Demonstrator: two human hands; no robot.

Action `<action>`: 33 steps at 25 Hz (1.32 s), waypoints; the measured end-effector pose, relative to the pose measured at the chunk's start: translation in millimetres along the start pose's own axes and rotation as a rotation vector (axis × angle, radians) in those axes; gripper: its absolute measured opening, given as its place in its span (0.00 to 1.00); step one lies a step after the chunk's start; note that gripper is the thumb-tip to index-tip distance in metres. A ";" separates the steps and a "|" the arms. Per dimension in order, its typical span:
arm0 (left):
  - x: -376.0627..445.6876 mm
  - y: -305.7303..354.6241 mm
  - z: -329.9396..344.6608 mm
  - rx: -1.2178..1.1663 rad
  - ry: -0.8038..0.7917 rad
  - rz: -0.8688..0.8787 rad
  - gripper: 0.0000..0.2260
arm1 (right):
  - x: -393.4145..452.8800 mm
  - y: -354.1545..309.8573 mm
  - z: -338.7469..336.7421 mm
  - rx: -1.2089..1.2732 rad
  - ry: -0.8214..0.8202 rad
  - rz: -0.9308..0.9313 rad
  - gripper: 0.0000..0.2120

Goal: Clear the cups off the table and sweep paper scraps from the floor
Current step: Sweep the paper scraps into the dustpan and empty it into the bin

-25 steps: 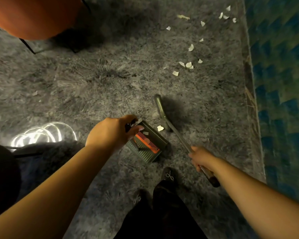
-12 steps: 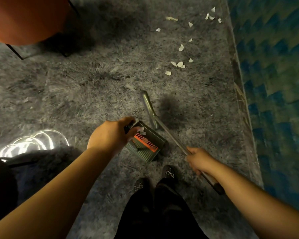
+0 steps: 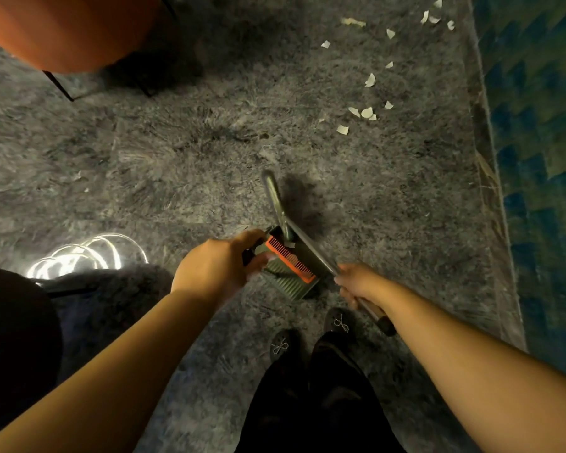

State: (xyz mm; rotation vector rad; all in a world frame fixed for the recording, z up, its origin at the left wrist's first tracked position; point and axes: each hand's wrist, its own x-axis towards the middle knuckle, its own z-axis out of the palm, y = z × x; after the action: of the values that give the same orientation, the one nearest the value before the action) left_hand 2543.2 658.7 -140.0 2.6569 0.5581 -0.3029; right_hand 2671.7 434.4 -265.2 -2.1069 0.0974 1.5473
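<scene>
Gripping the dustpan (image 3: 288, 269) by its dark handle, the left hand (image 3: 221, 271) sits just left of the frame's centre, fingers curled round the grip. That dustpan is green and ribbed, with an orange comb strip (image 3: 290, 259) running diagonally across it, and one small white scrap lies near its upper edge. It rests on the grey shaggy carpet (image 3: 177, 178) just above the person's two dark shoes (image 3: 311, 335), each with a small pale bow.

Right of the dustpan, the right hand (image 3: 356, 282) is wrapped round the long metal shaft of the broom (image 3: 307, 238), with the dark end of the handle poking out below the wrist. The shaft runs up and to the left from the hand, crossing the dustpan's upper right edge; the broom's head lies on the carpet just above the dustpan, casting a dark shadow to its right.

Paper scraps (image 3: 366, 111) are scattered in the upper right of the frame, well apart from the dustpan, in a loose trail running up toward the top edge beside a blue-green patterned rug (image 3: 543, 125). An orange chair seat (image 3: 66, 27) on thin dark legs fills the upper left corner. At the left edge, a coil of glowing white cable (image 3: 85, 256) lies on the carpet.
</scene>
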 end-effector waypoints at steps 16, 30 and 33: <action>66.9 44.0 -56.9 -0.108 0.077 -0.002 0.20 | -96.8 6.4 -80.0 0.399 0.301 -0.088 0.20; 301.1 168.4 -108.8 -0.020 0.106 0.020 0.18 | -44.7 -36.1 -339.1 0.313 0.439 -0.078 0.29; 341.4 181.0 -118.5 -0.003 0.097 0.028 0.19 | -27.8 -56.4 -371.4 0.260 0.463 -0.064 0.28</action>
State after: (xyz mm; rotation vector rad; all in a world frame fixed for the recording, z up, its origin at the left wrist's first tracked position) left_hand 2941.1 673.2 -70.2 2.6849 0.5504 -0.1659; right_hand 3005.1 311.0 -140.7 -2.1868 0.3684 0.9280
